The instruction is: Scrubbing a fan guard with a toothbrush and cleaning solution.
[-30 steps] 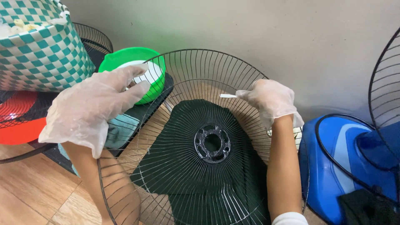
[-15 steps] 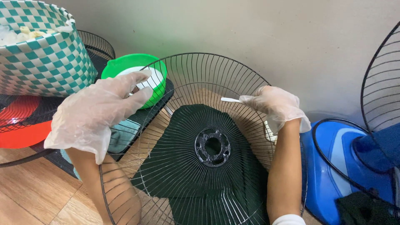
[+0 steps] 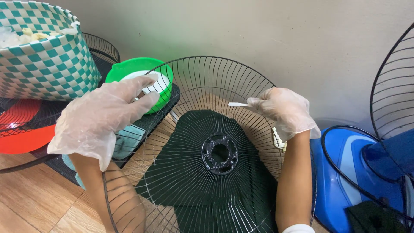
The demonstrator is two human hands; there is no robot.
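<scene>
A round black wire fan grille (image 3: 202, 82) stands tilted on the wooden floor in front of me, its dark hub (image 3: 220, 153) facing up. My left hand (image 3: 105, 118), in a loose clear plastic glove, rests on the grille's left rim with fingers spread. My right hand (image 3: 285, 110), gloved too, reaches inside the grille at its right side and pinches a thin white stick (image 3: 238, 104) that points left toward the wires. A dark green cloth (image 3: 181, 181) lies under the grille.
A green bowl (image 3: 129, 69) with a white dish inside sits behind my left hand. A teal-and-white checkered basket (image 3: 43, 60) stands at far left over a red fan part (image 3: 21, 129). A blue fan body (image 3: 358, 164) and another wire grille (image 3: 388, 86) are at right, against the wall.
The view has shifted slightly; both hands stay on the grille, with my right hand and its white stick lowered a little along the right side.
</scene>
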